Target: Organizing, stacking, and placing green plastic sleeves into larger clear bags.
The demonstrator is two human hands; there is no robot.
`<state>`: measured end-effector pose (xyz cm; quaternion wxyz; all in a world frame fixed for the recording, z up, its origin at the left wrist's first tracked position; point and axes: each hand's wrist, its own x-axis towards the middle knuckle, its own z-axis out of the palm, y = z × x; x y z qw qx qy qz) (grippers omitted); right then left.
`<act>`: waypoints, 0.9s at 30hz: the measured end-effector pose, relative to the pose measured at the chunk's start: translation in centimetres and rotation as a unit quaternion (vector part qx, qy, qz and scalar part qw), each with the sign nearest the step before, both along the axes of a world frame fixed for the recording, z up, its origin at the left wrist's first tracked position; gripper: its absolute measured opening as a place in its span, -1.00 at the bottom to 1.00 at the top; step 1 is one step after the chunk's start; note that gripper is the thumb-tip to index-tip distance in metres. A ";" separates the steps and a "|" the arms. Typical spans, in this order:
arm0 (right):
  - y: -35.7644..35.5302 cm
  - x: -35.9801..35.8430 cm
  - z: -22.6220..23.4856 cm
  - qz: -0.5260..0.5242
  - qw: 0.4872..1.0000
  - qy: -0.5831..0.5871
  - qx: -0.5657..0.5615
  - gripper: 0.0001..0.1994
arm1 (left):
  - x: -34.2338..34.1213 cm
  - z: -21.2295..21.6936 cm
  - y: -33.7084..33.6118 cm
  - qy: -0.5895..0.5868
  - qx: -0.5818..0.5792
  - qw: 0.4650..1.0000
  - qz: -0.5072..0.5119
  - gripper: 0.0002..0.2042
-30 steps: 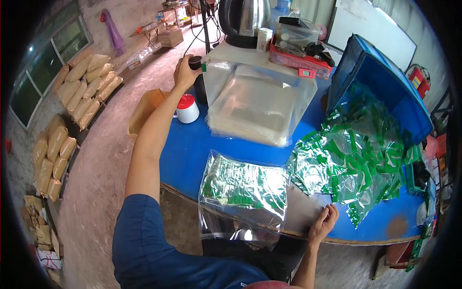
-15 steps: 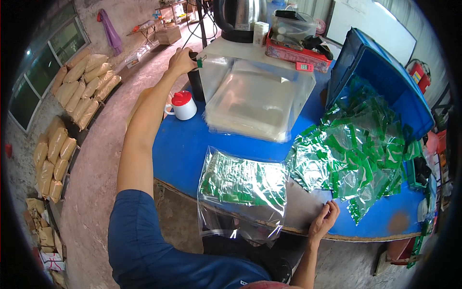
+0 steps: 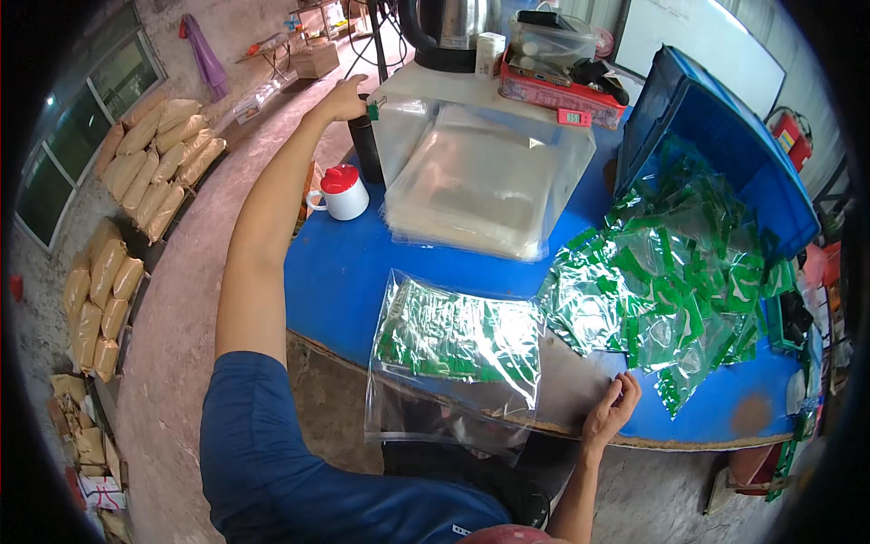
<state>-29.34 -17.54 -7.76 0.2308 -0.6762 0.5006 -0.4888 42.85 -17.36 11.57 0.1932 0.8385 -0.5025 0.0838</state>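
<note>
My left hand [image 3: 345,98] reaches far forward to the top of a dark upright cylinder [image 3: 365,152], its fingers stretched out and partly hidden. Whether it touches the cylinder I cannot tell. My right hand [image 3: 613,410] rests at the table's near edge with curled fingers and nothing visible in them. Between my arms lies a clear plastic bag [image 3: 453,412] filled with shiny green-and-silver packets [image 3: 458,335], its unfilled end hanging over the edge. Farther back, a stack of clear plastic bags [image 3: 480,186] lies flat, with a green clip [image 3: 373,110] at its corner.
A heap of green-edged clear packets [image 3: 675,281] spills from a tipped blue crate [image 3: 725,136] on the right. A white mug with a red lid [image 3: 343,192] stands beside the cylinder. Behind are an electric kettle [image 3: 449,36] and a red box [image 3: 553,95]. Filled sacks [image 3: 159,163] are stacked left.
My left hand has shifted slightly up and left at the cylinder's top, and its fingers have straightened. My right hand and the filled bag stay nearly where they were.
</note>
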 end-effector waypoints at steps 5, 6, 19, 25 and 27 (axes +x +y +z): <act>0.2 -0.3 0.0 -0.011 1.000 0.003 0.022 -0.75 | -1.8 2.3 -1.5 -0.014 0.152 0.980 0.129 -0.23; 0.2 0.0 0.2 -0.009 1.000 0.001 0.021 -0.75 | -1.3 2.6 -1.2 -0.020 0.150 0.982 0.114 -0.22; 0.0 -0.7 -0.5 -0.010 1.000 -0.021 0.000 -0.77 | -2.1 4.1 -0.5 0.095 0.080 0.992 0.022 -0.24; 0.8 -1.8 -0.1 -0.071 0.997 0.018 0.012 -0.80 | -2.3 0.9 -5.6 -0.019 0.099 0.993 0.062 -0.08; 0.4 0.6 0.8 -0.003 0.999 -0.026 0.030 -0.82 | 7.7 3.9 2.2 -0.014 0.069 0.995 0.074 -0.02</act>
